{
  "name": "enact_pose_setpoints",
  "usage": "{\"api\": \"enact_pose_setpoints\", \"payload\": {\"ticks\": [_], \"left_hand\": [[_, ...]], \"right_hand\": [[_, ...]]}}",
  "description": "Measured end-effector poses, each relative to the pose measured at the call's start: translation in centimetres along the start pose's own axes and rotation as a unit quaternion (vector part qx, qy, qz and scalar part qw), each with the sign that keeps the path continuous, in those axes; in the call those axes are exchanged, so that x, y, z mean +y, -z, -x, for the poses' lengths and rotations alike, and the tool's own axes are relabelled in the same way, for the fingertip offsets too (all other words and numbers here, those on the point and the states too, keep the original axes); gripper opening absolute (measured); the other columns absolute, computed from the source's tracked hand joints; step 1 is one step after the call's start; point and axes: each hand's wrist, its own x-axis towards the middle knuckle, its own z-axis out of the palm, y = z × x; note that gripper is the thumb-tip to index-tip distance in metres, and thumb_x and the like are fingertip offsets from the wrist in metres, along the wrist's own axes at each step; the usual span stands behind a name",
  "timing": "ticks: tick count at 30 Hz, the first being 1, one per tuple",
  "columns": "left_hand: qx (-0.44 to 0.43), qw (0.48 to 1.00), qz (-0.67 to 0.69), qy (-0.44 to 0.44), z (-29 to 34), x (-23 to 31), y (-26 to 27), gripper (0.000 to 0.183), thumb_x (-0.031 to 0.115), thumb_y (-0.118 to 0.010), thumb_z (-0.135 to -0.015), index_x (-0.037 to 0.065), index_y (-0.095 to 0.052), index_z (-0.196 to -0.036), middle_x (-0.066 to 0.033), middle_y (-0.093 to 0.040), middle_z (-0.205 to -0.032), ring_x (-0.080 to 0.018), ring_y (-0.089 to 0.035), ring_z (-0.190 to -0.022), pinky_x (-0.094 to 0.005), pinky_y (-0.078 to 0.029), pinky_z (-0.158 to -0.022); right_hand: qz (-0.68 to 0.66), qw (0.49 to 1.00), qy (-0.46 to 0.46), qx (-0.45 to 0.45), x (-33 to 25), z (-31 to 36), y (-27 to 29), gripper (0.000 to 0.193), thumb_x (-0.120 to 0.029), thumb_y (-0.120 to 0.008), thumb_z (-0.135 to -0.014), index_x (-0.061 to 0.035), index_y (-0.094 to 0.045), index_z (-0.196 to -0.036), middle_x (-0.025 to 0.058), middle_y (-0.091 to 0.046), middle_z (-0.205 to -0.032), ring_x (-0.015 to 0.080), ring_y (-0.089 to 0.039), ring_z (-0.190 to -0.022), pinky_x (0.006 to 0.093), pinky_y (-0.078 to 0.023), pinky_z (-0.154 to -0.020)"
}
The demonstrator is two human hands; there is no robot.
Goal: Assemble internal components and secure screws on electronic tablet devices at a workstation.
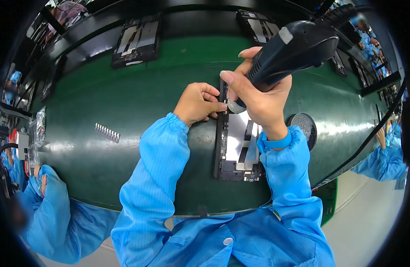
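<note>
An opened tablet point(235, 144), with a black frame and silver inner plates, lies lengthwise in front of me on the green bench. My right hand point(265, 103) is wrapped round a thick black corded tool point(298, 46) with vent slots; it resembles a heat gun. Its pale round tip points down at the tablet's upper left part. Beside that tip, my left hand point(197, 103) has its thumb and curled fingers closed at the tablet's left edge. Any small part between those fingers is hidden. My right hand and forearm cover the tablet's upper right side.
A strip of small silvery pieces point(107, 132) lies to the left on the green bench point(169, 62). A round mesh-topped dish point(304, 127) stands right of my wrist. More opened tablets point(137, 42) rest along the back. A black cable point(369, 144) crosses the right side. A co-worker's sleeve point(58, 213) is at left.
</note>
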Motion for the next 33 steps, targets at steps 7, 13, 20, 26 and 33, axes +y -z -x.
{"api": "enact_pose_setpoints", "payload": {"ticks": [7, 13, 20, 26, 33], "left_hand": [[-0.003, 1.0, -0.008, 0.004, 0.0, 0.3, 0.2, 0.035, 0.005, -0.076, -0.068, -0.004, -0.055, -0.096, -0.0076, -0.062, -0.076, -0.013, -0.062, -0.055, -0.0216, -0.043, -0.041], [-0.006, 1.0, 0.008, 0.003, 0.0, 0.5, 0.1, 0.034, 0.004, -0.075, -0.069, -0.005, -0.055, -0.095, -0.0083, -0.062, -0.074, -0.013, -0.062, -0.055, -0.0216, -0.042, -0.041], [-0.006, 1.0, 0.011, -0.004, -0.1, 0.2, 0.0, 0.035, 0.004, -0.075, -0.069, -0.006, -0.056, -0.096, -0.0089, -0.063, -0.075, -0.0138, -0.062, -0.055, -0.0219, -0.043, -0.041], [0.006, 0.999, 0.008, -0.033, -0.2, -0.4, -0.2, 0.033, 0.004, -0.075, -0.069, -0.005, -0.056, -0.095, -0.0087, -0.063, -0.072, -0.0135, -0.062, -0.054, -0.0219, -0.044, -0.041], [0.011, 1.0, -0.002, -0.029, -0.4, -0.3, -0.2, 0.028, 0.002, -0.072, -0.07, -0.003, -0.056, -0.092, -0.0065, -0.063, -0.07, -0.0128, -0.061, -0.053, -0.022, -0.044, -0.041]], "right_hand": [[0.029, 0.999, -0.021, 0.002, 1.1, -0.1, -0.4, 0.026, 0.004, -0.072, -0.071, 0.0044, -0.057, -0.092, 0.0025, -0.06, -0.059, 0.0075, -0.058, -0.051, 0.0194, -0.044, -0.048], [0.028, 0.999, -0.026, 0.01, 1.2, -0.1, -0.2, 0.025, 0.003, -0.073, -0.071, 0.0046, -0.058, -0.091, 0.0028, -0.061, -0.06, 0.0066, -0.057, -0.051, 0.0192, -0.043, -0.048], [0.05, 0.999, -0.011, -0.004, 1.7, 0.1, 0.1, 0.026, 0.002, -0.074, -0.07, 0.0038, -0.058, -0.091, 0.0022, -0.061, -0.061, 0.0055, -0.056, -0.053, 0.0189, -0.042, -0.049], [0.058, 0.997, -0.005, -0.058, 1.6, 0.8, -0.4, 0.033, 0.011, -0.066, -0.074, 0.0025, -0.05, -0.102, 0.0072, -0.059, -0.063, 0.0105, -0.055, -0.05, 0.0227, -0.044, -0.046], [0.037, 0.998, -0.017, -0.055, 1.5, 0.9, -0.8, 0.032, 0.01, -0.067, -0.074, 0.0044, -0.051, -0.1, 0.0066, -0.059, -0.064, 0.0096, -0.055, -0.051, 0.0218, -0.044, -0.047]]}}
